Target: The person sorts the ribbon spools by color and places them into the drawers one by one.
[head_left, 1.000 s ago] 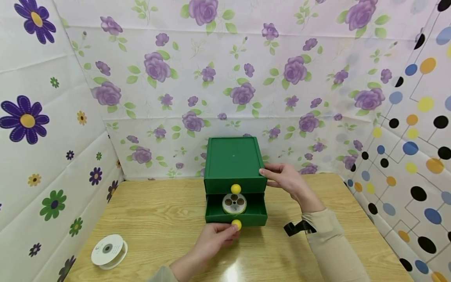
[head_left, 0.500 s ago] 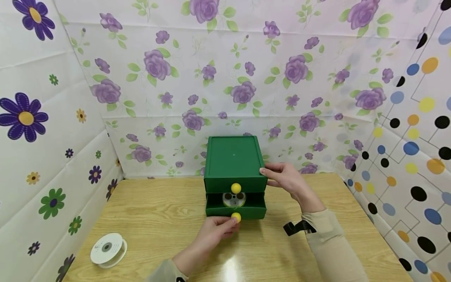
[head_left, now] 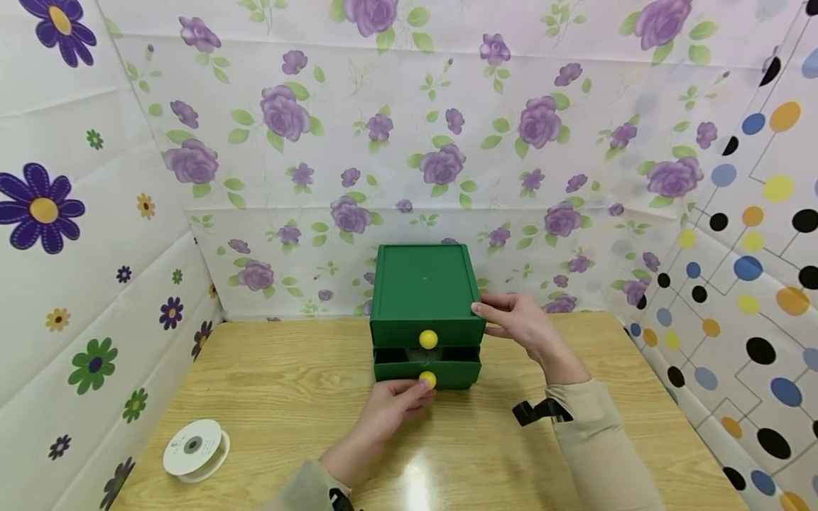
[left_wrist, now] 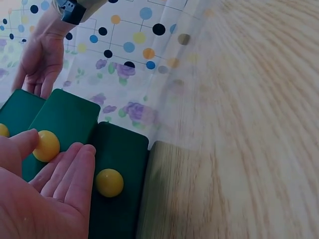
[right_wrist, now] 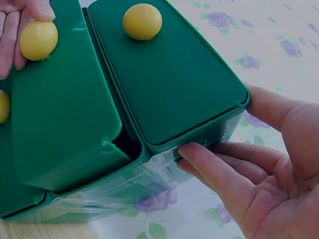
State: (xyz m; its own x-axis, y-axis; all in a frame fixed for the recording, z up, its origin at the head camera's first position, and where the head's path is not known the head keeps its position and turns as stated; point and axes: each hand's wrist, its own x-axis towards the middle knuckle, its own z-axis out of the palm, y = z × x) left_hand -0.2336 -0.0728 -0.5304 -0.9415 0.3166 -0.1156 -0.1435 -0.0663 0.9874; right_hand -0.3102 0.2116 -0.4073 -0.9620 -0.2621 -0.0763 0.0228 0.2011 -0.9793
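Supporting surface: one table [head_left: 281, 369], pale yellow-brown with wood grain running mainly crosswise, bearing a glossy light patch toward its near edge. Standing directly on it, upright, slightly right of centre and toward the back: a green drawer unit [head_left: 424, 284] (three yellow knobs counted). Near the left edge, well apart from the unit: a white spool [head_left: 194, 447], resting flat, labelled flange upward.

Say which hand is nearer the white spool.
Left. The left hand pinches a yellow knob right of the spool; the right hand, farther right, grips the green cabinet.
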